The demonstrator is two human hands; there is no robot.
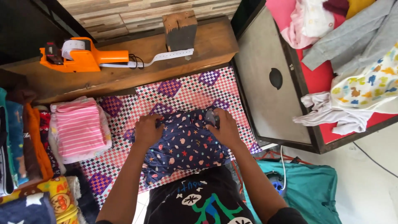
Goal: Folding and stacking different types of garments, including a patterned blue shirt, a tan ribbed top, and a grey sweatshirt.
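Two hands work at the middle of a checkered pink-and-purple cloth [186,89] that covers the work surface. Right of it stands a wooden bin [309,143] with a grey lid panel and red lining, filled with loose garments: grey, white, pink, and one with a coloured animal print. Behind the cloth runs a wooden shelf [124,74] bearing a dark wood block [180,31] and an orange label gun [83,54] with a white tape strip trailing rightward. Left of the cloth: a row of folded clothes on edge, and a folded pink-striped stack [79,129] lying flat. On the cloth, centre, lies a navy garment [184,145] with small star and dot prints, bunched and partly folded. Left hand [147,130] rests on its upper left edge, fingers curled down and pinching the fabric. Right hand [226,126] is on the upper right edge, fingers closed over a fold of the same fabric.
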